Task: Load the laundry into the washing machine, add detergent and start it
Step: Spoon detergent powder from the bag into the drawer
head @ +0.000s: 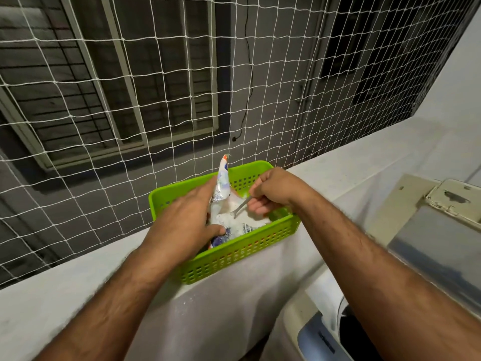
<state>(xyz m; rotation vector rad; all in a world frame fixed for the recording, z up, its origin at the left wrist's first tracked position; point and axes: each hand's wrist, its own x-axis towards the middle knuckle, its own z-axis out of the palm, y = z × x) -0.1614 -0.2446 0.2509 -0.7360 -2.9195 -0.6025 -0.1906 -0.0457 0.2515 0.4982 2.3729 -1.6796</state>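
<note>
Far left and across the back: a white net (166, 82) stretched over the opening, a barred window (78, 82) of a grey building behind it; a thin black cable (248, 61) hangs down that wall.

Near left: a pale ledge (65, 295) runs from the near left corner up toward the far right; a green perforated basket (234, 254) sits on it, just this side of the net.

Left hand (187, 225) — reaching into the basket from the near side, fingers closed on the left edge of a detergent packet (222, 188), thumb pressed on its lower part; the packet stands in the basket, its torn top poking above the far rim, mouth held apart; white powder (229, 220) visible inside.

Right hand (273, 191) — above the basket's right half, fingers curled narrow around the handle of a small spoon (240, 207); the spoon slants down and left, its bowl end at the powder in the packet mouth; whether it carries powder cannot be told.

Near right: the washing machine (299, 332), white top with a bluish panel, its dark opening partly hidden under the right forearm; further right its raised lid (429, 243), greyish panel in a cream frame, leaning against the ledge.
</note>
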